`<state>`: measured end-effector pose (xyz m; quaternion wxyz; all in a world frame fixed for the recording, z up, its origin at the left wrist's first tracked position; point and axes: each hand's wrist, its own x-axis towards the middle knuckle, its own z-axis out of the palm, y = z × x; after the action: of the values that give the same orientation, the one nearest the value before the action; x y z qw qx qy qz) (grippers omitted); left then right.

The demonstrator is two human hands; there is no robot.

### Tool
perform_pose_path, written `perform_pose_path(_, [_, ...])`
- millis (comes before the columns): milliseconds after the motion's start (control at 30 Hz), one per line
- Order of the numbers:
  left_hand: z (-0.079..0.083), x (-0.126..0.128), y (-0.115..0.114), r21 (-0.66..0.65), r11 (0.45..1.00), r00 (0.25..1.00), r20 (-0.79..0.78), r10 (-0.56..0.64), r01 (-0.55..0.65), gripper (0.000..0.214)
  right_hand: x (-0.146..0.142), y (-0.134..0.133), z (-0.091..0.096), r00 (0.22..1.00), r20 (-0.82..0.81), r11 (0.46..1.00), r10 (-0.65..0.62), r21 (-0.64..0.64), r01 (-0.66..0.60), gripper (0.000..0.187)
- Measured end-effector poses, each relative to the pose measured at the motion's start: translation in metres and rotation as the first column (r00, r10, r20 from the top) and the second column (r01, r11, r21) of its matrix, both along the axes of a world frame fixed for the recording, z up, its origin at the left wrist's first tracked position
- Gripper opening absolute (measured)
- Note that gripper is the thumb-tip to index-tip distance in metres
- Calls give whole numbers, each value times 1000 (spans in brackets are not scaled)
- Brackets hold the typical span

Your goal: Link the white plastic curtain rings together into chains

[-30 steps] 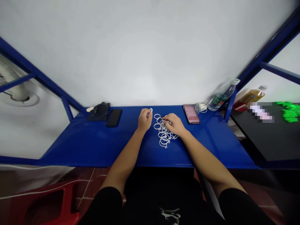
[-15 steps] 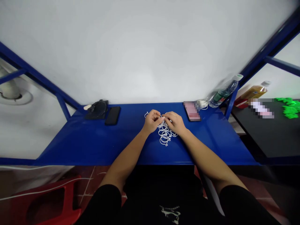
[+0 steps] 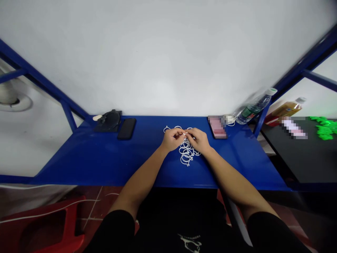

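Note:
A heap of small white rings (image 3: pixel 186 153) lies on the blue table (image 3: pixel 105 158) in front of me. My left hand (image 3: pixel 172 138) and my right hand (image 3: pixel 200 139) meet just above the heap's far side. Both are closed in a pinch on one white ring (image 3: pixel 185 134) held between their fingertips. A few more white rings (image 3: pixel 171 128) lie just beyond my left hand.
A black phone (image 3: pixel 126 128) and a dark bundle (image 3: pixel 109 121) lie at the table's back left. A pink phone (image 3: pixel 217 127), a coiled white cable (image 3: pixel 230 119) and a lying plastic bottle (image 3: pixel 252 106) are at the back right. A black table with green pieces (image 3: pixel 325 127) stands to the right, a red stool (image 3: pixel 44 228) below left.
My left hand moved right from beside the heap to meet my right hand, and both now pinch a ring together above the pile.

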<state>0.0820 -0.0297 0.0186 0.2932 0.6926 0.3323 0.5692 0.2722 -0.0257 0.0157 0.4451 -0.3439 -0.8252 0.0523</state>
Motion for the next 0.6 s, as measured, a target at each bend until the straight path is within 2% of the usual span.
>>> perform_pose_path(133, [2,1,0,48,999,1000,-8,23,-22,10,0,1,-1,1000,5,1000,4,1,-4,23])
perform_pose_path(333, [-1,-2,3,7,1000,999,37,-16,16,12,0,-1,3,999,-34,999,25,46,-23,19])
perform_pose_path(600, [-1,-4,5,51,998,998,42,-38,36,10,1,-1,2,1000,11,1000,14,14,-14,21])
